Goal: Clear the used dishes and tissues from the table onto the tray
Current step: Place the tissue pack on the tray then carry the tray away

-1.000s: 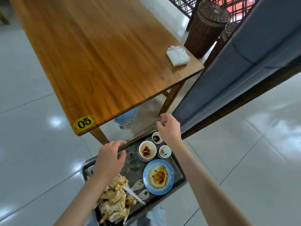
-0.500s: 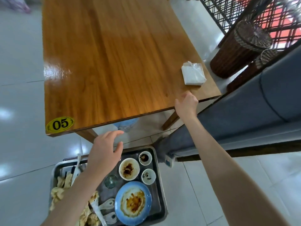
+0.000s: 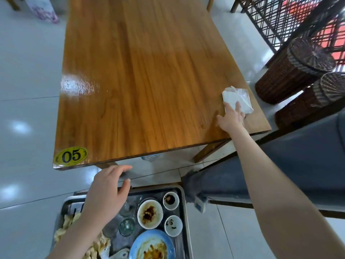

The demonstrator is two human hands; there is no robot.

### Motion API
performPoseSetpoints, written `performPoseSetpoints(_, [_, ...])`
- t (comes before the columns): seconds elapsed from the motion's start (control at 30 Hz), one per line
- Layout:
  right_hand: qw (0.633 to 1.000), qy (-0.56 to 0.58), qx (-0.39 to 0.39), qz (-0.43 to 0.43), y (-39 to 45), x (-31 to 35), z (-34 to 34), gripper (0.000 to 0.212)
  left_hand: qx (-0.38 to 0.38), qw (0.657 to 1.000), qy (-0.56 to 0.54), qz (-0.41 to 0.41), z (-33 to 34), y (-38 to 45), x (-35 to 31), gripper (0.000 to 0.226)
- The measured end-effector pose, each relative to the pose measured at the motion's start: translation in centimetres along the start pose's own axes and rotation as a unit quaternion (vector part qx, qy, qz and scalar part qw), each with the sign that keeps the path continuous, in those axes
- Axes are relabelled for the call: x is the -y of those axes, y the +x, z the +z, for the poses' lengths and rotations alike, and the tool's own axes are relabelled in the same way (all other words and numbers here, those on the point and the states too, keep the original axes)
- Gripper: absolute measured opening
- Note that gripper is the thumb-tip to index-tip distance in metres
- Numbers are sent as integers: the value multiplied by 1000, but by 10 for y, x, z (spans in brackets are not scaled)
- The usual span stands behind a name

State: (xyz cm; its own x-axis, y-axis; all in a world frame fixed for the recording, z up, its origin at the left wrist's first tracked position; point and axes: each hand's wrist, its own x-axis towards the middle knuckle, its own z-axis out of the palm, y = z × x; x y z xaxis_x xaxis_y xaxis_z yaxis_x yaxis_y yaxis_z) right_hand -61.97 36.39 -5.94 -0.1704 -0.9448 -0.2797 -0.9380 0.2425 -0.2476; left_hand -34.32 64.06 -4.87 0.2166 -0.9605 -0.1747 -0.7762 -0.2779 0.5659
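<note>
Nearest to me, the metal tray (image 3: 183, 217) sits low at the bottom of view, its surface dull and smeared. On it: a blue plate (image 3: 152, 245) streaked with orange sauce, a white bowl (image 3: 150, 214) with dark residue, two small white sauce cups (image 3: 171, 200) (image 3: 173, 225), clear glass cups (image 3: 127, 226), and a heap of pale crumpled tissues (image 3: 97, 245) at the left side.

My left hand (image 3: 107, 195) hovers above the tray's far left part, palm down, fingers straight and loosely spread, gripping nothing.

Beyond it stands the wooden table (image 3: 141, 77), rectangular, glossy, with long grain lines and a yellow oval "05" sticker (image 3: 71, 155) at its near left corner.

My right arm is stretched out across the table's near right corner. My right hand (image 3: 232, 118) lies palm down with fingers extended, fingertips touching the near edge of the tissue packet (image 3: 238, 99); nothing is clasped. The packet is white, square, in crinkled clear plastic, flat on the table near its right edge.

Right of the table are a grey upholstered bench (image 3: 298, 161) and two dark woven wicker baskets (image 3: 293, 70).
</note>
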Motion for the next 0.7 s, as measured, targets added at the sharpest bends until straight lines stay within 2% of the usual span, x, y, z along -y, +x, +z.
performPoseSetpoints(0.07, [1000, -7, 5, -1, 2, 0, 1, 59, 5, 1000, 7, -8, -2, 1, 1, 31])
performPoseSetpoints(0.23, [995, -27, -97, -1, 2, 4, -1, 38, 8, 1000, 11, -8, -3, 3, 1, 31])
performPoseSetpoints(0.37, [992, -47, -114, -15, -2, 4, -4, 27, 4, 1000, 18, -6, -4, 2, 0, 31])
performPoseSetpoints(0.57, [982, -51, -155, -94, -22, 13, -6, 22, -4, 1000, 22, -4, -9, -6, 0, 30])
performPoseSetpoints(0.7, [969, -3, -191, -159, -63, 31, 0, 29, -14, 1000, 25, -7, -12, -16, -1, 30])
